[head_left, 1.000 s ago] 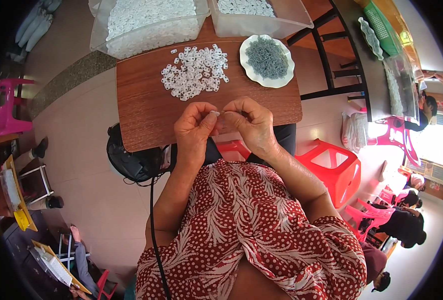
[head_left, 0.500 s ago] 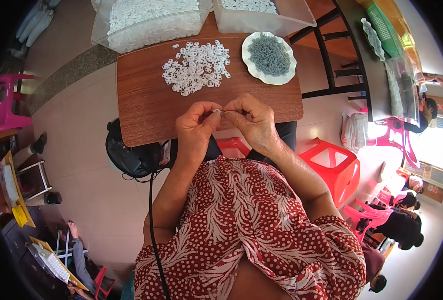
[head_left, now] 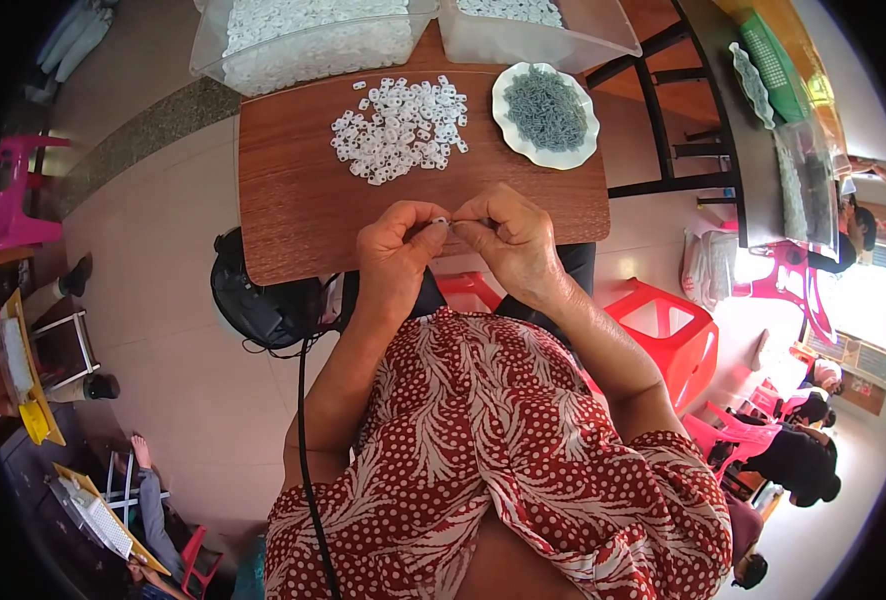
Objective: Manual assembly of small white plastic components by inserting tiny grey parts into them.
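My left hand [head_left: 399, 252] pinches a small white plastic piece [head_left: 441, 221] between thumb and forefinger, over the near edge of the brown table [head_left: 293, 220]. Fingertip to fingertip with it, my right hand [head_left: 515, 243] is closed in a pinch at the piece; what it grips is too small to make out. Beyond my hands lies a loose heap of similar white plastic pieces [head_left: 399, 130], flat with small holes. To its right a white scalloped plate [head_left: 504, 128] carries a pile of thin grey pin-like parts [head_left: 545, 112].
Two clear bins [head_left: 313, 68] [head_left: 538, 42] full of white pieces stand at the table's far edge. A black bag [head_left: 263, 300] hangs or sits left of my lap, with a cable running down. To the right is a red stool [head_left: 678, 345]; other people sit farther off.
The view has shifted slightly, so table and heap sit a little farther right. Both hands stay together at the small white piece, with barely any finger movement.
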The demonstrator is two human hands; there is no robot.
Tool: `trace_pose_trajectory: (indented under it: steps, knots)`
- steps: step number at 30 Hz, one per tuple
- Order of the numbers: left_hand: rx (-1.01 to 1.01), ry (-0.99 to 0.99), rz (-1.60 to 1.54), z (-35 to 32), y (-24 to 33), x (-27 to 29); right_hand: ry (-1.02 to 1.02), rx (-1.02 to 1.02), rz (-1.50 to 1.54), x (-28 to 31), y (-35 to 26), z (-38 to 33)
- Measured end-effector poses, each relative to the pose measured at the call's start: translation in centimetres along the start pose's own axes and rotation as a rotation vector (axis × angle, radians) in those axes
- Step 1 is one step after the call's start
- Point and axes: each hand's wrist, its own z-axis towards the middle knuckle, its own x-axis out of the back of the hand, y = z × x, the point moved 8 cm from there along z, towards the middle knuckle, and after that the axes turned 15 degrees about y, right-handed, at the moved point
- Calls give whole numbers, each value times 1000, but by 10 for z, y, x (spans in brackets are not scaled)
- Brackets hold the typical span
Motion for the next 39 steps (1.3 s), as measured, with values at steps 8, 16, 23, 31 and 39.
trace_pose_trajectory:
  steps: [8,16,23,31,39]
  knots:
    - [19,-6,-4,-1,2,1,-21,37,0,-2,-3,0]
    - [-74,35,129,-1,6,3,-27,95,-32,-4,-4,-1]
    - [-43,39,123,1,-9,0,-20,152,-3,-12,8,-4]
    - [33,122,32,2,-19,4,-85,-161,115,-29,38,-8]
    - [182,167,-21,13,-35,13,-93,-65,-114,-34,29,8]
